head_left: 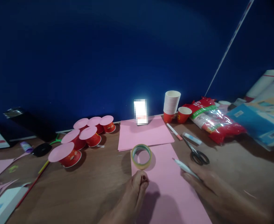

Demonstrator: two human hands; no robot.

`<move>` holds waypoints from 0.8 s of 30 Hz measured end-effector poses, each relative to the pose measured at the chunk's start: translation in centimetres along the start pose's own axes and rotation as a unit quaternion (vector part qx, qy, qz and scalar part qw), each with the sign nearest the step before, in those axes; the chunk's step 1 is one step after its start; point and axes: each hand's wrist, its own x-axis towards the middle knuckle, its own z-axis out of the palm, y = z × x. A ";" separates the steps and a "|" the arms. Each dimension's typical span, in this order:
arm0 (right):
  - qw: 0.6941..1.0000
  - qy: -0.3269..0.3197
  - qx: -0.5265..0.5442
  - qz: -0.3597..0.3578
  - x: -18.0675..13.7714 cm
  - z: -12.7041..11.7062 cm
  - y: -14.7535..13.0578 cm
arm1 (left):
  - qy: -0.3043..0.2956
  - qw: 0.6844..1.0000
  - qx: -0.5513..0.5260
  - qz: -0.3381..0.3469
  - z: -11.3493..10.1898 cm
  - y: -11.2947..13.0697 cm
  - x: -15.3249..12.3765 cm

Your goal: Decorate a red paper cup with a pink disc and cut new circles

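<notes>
My right hand (204, 179) holds a white pen (185, 166), its dark tip pointing to the upper left above a pink sheet of paper (164, 180). My left hand (135, 189) is closed over the sheet's left edge, just below a roll of tape (133, 157). Whatever may be inside its curled fingers is hidden. The tape roll lies on the pink paper, close to my left knuckles. Behind it rests a stack of pink paper (146, 133). Black-handled scissors (196, 157) lie on the table beyond my right hand.
At the left stand several red paper cups topped with pink discs (87, 133). A stack of paper cups (171, 105) and a single cup (184, 115) stand at the back. Right of them lies a red plastic package (213, 118). A lit, blurred-out screen (141, 112) stands at centre.
</notes>
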 end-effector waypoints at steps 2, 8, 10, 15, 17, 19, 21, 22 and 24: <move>0.998 -0.043 0.037 -0.014 1.1 1.6 -1.5 | -0.029 0.996 -0.077 -0.042 0.0 0.1 -0.2; 0.942 -0.174 0.287 0.004 3.6 5.1 -3.9 | -0.090 0.956 -0.273 -0.054 0.5 -0.4 -0.4; 0.920 -0.204 0.334 0.005 4.0 5.4 -4.1 | -0.103 0.950 -0.290 -0.056 0.9 -0.8 -0.5; 0.889 -0.251 0.382 -0.010 3.8 6.0 -4.2 | -0.141 0.947 -0.284 -0.043 1.2 -1.0 -0.8; 0.886 -0.245 0.393 0.002 4.0 6.1 -3.8 | -0.116 0.962 -0.246 -0.012 1.1 -1.1 -0.8; 0.906 -0.203 0.370 0.018 4.6 5.8 -2.8 | -0.029 0.986 -0.160 0.040 0.9 -1.5 -0.7; 0.947 -0.120 0.296 0.031 5.8 4.9 -1.3 | 0.100 0.990 -0.049 0.081 0.5 -2.1 -0.5; 0.968 -0.061 0.241 0.040 6.6 4.1 -0.3 | 0.164 0.983 -0.002 0.088 0.4 -2.4 -0.3; 0.994 0.028 0.099 0.029 8.4 2.3 2.0 | 0.260 0.959 0.067 0.085 0.0 -3.1 0.2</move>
